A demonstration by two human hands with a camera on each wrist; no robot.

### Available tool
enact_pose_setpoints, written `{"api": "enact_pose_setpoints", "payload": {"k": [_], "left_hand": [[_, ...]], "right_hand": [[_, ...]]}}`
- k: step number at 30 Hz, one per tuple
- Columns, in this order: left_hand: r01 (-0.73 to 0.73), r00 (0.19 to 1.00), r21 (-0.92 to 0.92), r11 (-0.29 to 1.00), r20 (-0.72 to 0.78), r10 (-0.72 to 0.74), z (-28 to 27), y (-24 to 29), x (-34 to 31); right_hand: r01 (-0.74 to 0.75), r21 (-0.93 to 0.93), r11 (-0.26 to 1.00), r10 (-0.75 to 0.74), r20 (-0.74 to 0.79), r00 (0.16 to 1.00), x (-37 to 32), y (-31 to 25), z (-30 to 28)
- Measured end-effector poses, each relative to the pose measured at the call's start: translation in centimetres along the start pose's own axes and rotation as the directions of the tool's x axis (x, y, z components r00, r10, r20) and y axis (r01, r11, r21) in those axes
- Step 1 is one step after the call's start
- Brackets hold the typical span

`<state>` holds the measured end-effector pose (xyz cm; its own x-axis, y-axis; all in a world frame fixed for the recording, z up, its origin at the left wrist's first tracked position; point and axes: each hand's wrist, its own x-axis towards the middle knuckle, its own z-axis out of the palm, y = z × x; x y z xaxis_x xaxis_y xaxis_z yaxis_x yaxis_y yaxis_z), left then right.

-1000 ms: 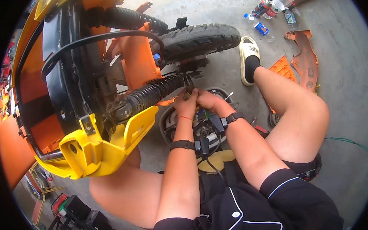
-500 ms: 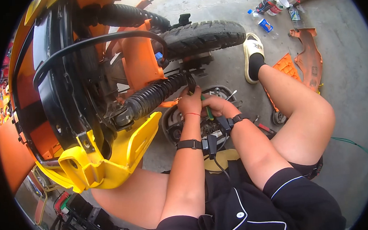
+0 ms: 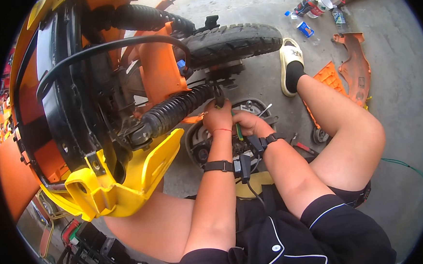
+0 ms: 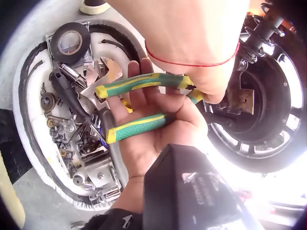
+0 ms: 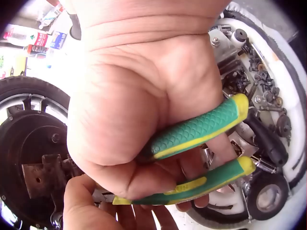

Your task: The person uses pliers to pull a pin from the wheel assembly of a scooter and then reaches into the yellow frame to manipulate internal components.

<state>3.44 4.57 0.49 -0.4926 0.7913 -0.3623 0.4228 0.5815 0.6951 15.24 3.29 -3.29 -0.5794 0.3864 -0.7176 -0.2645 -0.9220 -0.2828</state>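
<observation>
Both hands meet at a pair of pliers (image 4: 141, 128) with green and yellow handles, beside the lower end of a black coil-spring shock absorber (image 3: 178, 107). The left hand (image 3: 217, 118), with a red string round its wrist, grips around the pliers' head end; its fingertips are partly hidden. Palm up under the handles, the right hand (image 4: 148, 143) hooks its thumb over one handle, with its fingers stretched out behind. The handles stand spread apart in the right wrist view (image 5: 201, 134). A dark part stands just above the left hand in the head view.
A white-lined oval tub (image 4: 24, 120) below the hands holds screws, sockets, a tape roll (image 4: 70, 42) and a black-handled tool (image 4: 69, 93). The tyre (image 3: 237, 43) and a yellow panel (image 3: 113, 186) flank the arms. Orange panels (image 3: 355, 70) and bottles (image 3: 310, 5) lie farther right.
The right hand has shifted slightly down and right from the left hand, and the green handle shows more between them. The whole head view has shifted a little.
</observation>
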Motion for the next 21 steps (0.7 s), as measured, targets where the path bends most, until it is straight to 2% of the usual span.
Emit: {"api": "enact_pose_setpoints", "payload": {"k": [4, 6, 8, 10, 13, 15, 16, 18, 20, 21], "left_hand": [[-0.034, 0.999, 0.05, 0.998, -0.024, 0.035, 0.0, 0.3, 0.0], [-0.052, 0.998, 0.059, 0.997, -0.031, 0.054, 0.0, 0.4, -0.1], [-0.064, 0.996, 0.06, 0.996, -0.051, 0.067, 0.1, 0.6, -0.4], [-0.073, 0.994, 0.064, 0.995, -0.074, 0.077, 0.4, 0.5, -0.3], [-0.031, 0.996, 0.109, 0.994, -0.075, 0.039, 0.4, 1.3, -0.8], [0.114, 0.987, 0.281, 0.953, 0.074, -0.14, -0.2, 3.0, -1.5], [0.113, 0.987, 0.277, 0.954, 0.077, -0.14, -0.1, 3.0, -1.5], [0.205, 0.956, 0.337, 0.919, 0.132, -0.262, 0.6, 2.6, -1.5], [0.206, 0.954, 0.3, 0.931, 0.148, -0.259, 1.3, 1.7, -0.8], [0.211, 0.954, 0.265, 0.941, 0.156, -0.258, 1.2, 1.7, -0.6]], "right_hand": [[-0.026, 0.1, 0.995, 0.018, 0.081, 0.997, -0.5, 1.4, -0.8], [-0.126, 0.218, 0.968, 0.087, 0.18, 0.98, -0.7, 2.3, -0.9], [-0.084, 0.199, 0.976, 0.057, 0.139, 0.989, -0.8, 3.2, -0.3], [0.038, 0.139, 0.989, -0.04, 0.011, 0.999, 0.1, 3.9, 0.0], [0.077, 0.093, 0.993, -0.072, -0.049, 0.996, 0.4, 4.5, 0.5], [0.098, 0.084, 0.992, -0.092, -0.069, 0.993, 0.4, 4.2, 1.0], [0.1, 0.126, 0.987, -0.088, -0.097, 0.991, 0.3, 4.1, 1.5], [0.104, 0.167, 0.98, -0.083, -0.132, 0.988, 0.2, 3.9, 1.8], [0.107, 0.049, 0.993, -0.098, -0.16, 0.982, 0.3, 4.1, 1.7], [0.104, 0.05, 0.993, -0.095, -0.164, 0.982, 0.3, 4.4, 1.3]]}}
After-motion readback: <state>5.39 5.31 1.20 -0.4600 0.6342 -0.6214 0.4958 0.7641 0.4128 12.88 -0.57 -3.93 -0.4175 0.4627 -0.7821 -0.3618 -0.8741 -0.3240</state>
